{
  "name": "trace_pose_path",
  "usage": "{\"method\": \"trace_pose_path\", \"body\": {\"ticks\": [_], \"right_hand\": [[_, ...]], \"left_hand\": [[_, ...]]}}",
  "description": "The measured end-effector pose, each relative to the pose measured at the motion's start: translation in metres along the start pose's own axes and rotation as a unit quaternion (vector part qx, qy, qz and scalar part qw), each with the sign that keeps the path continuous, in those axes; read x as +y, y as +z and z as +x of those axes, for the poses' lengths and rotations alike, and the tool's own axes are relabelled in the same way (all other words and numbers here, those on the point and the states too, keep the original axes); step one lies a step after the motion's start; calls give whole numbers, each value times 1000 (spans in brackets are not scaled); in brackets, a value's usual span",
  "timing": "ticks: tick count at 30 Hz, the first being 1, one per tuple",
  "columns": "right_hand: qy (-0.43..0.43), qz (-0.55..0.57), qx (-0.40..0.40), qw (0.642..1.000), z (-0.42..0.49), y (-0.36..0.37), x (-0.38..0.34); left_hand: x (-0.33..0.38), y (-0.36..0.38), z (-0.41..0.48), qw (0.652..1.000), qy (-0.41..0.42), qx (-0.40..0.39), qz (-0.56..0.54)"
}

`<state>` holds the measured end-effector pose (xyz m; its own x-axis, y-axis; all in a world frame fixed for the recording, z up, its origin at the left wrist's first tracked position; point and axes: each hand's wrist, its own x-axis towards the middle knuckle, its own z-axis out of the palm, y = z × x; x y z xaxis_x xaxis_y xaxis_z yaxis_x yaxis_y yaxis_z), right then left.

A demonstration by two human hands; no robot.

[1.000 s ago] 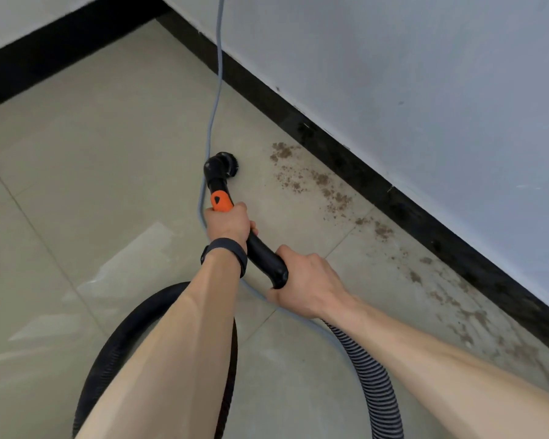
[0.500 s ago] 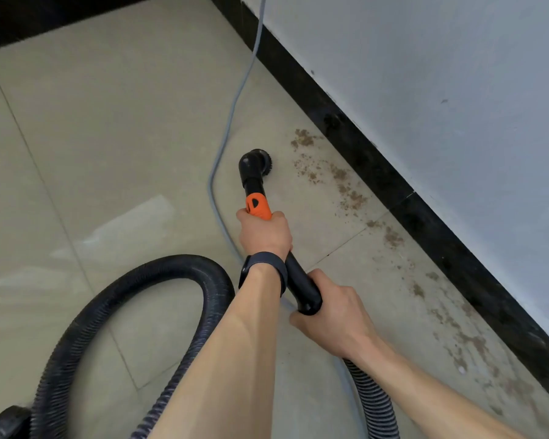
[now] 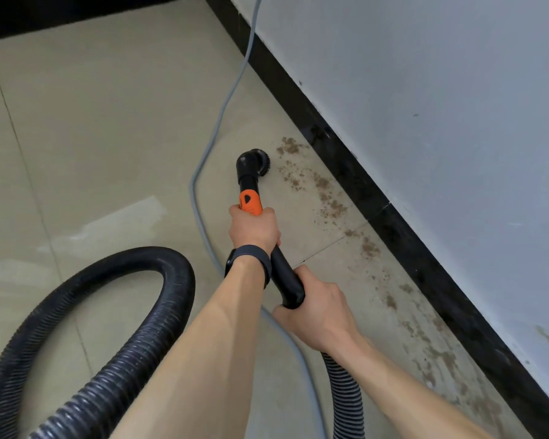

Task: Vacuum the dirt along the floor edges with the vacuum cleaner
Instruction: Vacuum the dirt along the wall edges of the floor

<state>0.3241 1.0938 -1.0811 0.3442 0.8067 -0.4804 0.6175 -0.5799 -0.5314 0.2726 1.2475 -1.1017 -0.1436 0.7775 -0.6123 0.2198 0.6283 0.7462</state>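
Note:
My left hand (image 3: 255,229) grips the black vacuum wand (image 3: 286,280) just below its orange collar (image 3: 250,201). My right hand (image 3: 317,312) grips the wand's rear end, where the ribbed hose (image 3: 346,394) joins. The round brush nozzle (image 3: 255,161) sits on the beige tile, just left of the nearest brown dirt (image 3: 325,198). More dirt runs along the black skirting (image 3: 403,236) toward the lower right.
The black ribbed hose loop (image 3: 159,318) curls across the floor at lower left. A grey power cable (image 3: 216,128) runs from the top down past the nozzle and under my arms. The white wall (image 3: 441,106) fills the right side.
The view has swung left and closer, so the wand and hands sit further right in frame. The nozzle has drawn nearer the dirt patch by the skirting. More of the hose loop shows.

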Motion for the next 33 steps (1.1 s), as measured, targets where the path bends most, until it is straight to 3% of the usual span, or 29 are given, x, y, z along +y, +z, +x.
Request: {"method": "trace_pose_path", "body": {"ticks": [33], "right_hand": [[27, 28, 42, 998, 72, -35, 5]], "left_hand": [[54, 68, 43, 997, 39, -62, 29]]}}
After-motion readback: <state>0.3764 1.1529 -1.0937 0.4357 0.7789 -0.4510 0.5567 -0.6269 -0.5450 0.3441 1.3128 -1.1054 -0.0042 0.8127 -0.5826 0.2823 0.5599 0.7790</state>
